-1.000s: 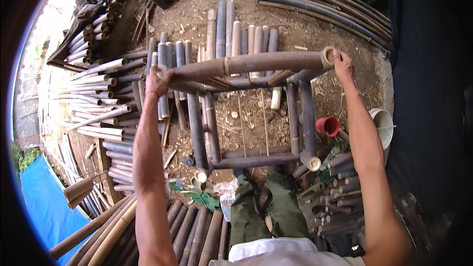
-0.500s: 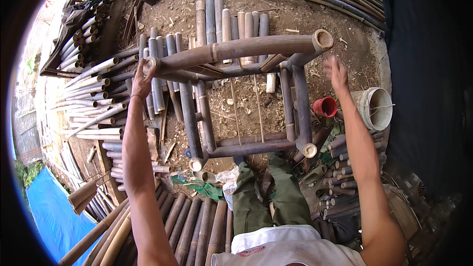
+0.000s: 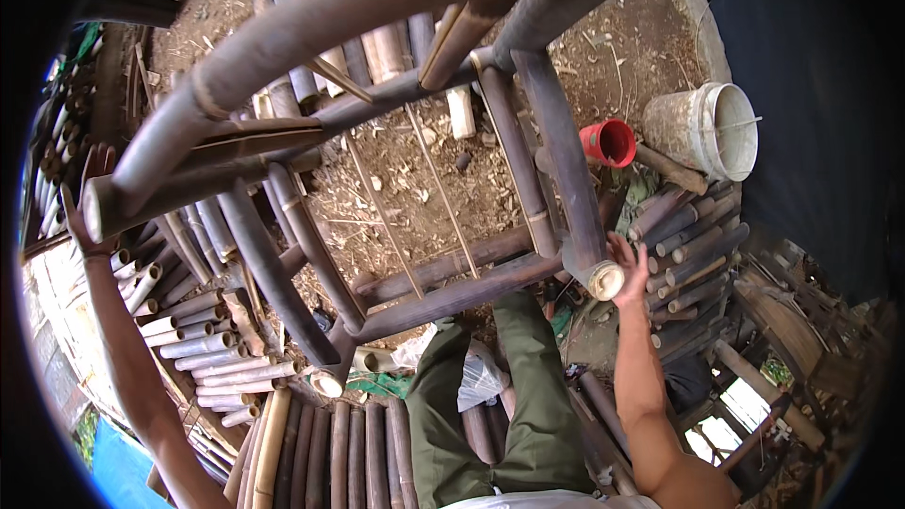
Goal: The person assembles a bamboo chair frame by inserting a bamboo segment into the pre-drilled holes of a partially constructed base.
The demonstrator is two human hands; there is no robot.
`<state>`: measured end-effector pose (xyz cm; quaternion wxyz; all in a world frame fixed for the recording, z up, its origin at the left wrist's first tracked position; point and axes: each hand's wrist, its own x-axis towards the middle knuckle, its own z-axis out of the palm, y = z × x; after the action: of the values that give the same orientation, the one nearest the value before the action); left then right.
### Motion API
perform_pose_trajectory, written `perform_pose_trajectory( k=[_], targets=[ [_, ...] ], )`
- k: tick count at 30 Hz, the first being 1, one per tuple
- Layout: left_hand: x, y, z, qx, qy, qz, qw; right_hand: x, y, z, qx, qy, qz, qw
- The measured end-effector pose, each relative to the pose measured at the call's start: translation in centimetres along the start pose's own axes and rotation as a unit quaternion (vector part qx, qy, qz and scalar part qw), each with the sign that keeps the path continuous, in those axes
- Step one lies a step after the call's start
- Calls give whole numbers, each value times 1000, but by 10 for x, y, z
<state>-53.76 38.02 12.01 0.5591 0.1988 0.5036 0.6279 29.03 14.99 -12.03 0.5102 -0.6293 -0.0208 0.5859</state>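
A large bamboo frame (image 3: 377,132) is tilted above the dirt floor (image 3: 424,179). The left hand (image 3: 85,217) grips one end, fingers curled around it; the right hand (image 3: 630,269), fingers spread, touches a cut leg end (image 3: 605,280). A white bucket (image 3: 707,132) and red cup (image 3: 608,143) stand nearby.

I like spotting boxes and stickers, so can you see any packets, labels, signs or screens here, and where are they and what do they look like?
No labels, signs or screens show.
Crumpled clear plastic bag: on the ground between the person's green trouser legs, below the bamboo frame; whitish, shapeless.
Round white plastic bucket: upper right, dirt-stained, open top.
Small red plastic cup: left of the bucket, lying on its side, mouth showing.
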Motion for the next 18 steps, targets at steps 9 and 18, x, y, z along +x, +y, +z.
perform_pose_trajectory(
  k=[9,18],
  targets=[
    [15,12,-89,190,-91,45,977,2,-56,-23,-31,125,-52,990],
    [28,-41,-138,686,-46,352,635,13,15,18,-9,-12,50,999]
  ],
)
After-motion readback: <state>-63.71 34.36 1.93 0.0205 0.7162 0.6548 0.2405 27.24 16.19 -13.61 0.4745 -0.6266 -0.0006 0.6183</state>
